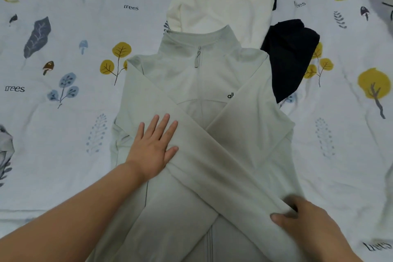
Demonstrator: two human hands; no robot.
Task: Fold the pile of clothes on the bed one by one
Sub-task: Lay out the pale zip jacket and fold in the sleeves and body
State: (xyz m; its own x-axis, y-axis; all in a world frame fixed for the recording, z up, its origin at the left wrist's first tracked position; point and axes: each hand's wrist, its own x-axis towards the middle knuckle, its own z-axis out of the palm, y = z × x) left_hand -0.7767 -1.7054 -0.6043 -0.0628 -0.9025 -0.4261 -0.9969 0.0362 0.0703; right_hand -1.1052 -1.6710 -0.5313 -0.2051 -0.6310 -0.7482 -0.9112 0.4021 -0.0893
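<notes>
The bed sheet [63,155], printed with leaves and trees, is spread under everything. A pale green zip jacket [197,83] is laid face up at centre, its sleeves crossed over the front. At twelve o'clock a cream garment [219,6] and a black garment [291,53] are piled. The left hand [153,147] is pressed flat, fingers straight, on the jacket at eight o'clock. A sleeve end is pinched by the right hand [308,223] at five o'clock.
</notes>
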